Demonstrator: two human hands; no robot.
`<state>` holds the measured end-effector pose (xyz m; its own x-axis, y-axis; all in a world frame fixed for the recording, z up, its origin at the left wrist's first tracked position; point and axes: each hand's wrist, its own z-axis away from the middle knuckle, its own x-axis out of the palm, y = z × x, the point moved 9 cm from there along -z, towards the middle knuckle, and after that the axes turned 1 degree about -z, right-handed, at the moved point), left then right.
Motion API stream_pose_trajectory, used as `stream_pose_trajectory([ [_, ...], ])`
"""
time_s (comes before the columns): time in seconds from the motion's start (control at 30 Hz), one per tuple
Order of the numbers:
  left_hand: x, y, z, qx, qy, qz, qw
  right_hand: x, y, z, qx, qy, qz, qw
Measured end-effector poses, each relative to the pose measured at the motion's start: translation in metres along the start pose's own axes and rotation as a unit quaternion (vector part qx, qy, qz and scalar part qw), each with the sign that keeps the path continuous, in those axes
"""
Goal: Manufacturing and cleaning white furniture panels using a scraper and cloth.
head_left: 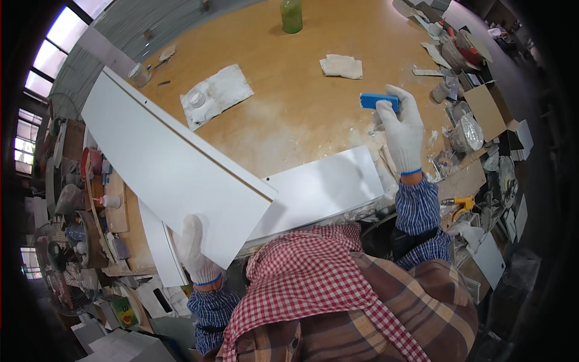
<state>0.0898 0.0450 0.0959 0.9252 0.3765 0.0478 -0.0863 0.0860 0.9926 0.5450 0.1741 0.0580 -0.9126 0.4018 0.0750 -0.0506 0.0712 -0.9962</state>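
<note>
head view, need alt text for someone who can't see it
Seen from above, a person in white gloves rests the left hand on a long white panel and holds a blue block in the right hand over a dusty wooden table. A second white panel lies nearby.
</note>
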Motion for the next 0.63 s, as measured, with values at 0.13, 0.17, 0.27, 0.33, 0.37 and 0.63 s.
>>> stream_pose_trajectory([
  [0.13, 0.016, 0.023, 0.006, -0.021, -0.023, 0.101, 0.994, -0.024, 0.015, -0.06, -0.028, 0.012, 0.141, 0.989],
  [0.17, 0.017, 0.028, 0.006, -0.031, -0.028, 0.116, 0.992, -0.021, 0.017, -0.068, -0.038, 0.01, 0.14, 0.989],
  [0.27, 0.015, 0.035, 0.003, -0.018, -0.044, 0.097, 0.994, 0.011, 0.009, -0.085, -0.134, -0.027, 0.145, 0.98],
  [0.33, 0.017, 0.04, 0.005, -0.018, -0.024, 0.094, 0.995, 0.036, 0.018, -0.094, -0.101, -0.058, 0.174, 0.978],
  [0.37, 0.016, 0.039, 0.007, -0.024, -0.002, 0.088, 0.996, 0.054, 0.03, -0.096, -0.061, -0.091, 0.203, 0.973],
  [0.63, 0.017, 0.035, 0.024, -0.034, -0.043, 0.06, 0.997, 0.115, 0.016, -0.096, -0.091, -0.135, 0.297, 0.941],
])
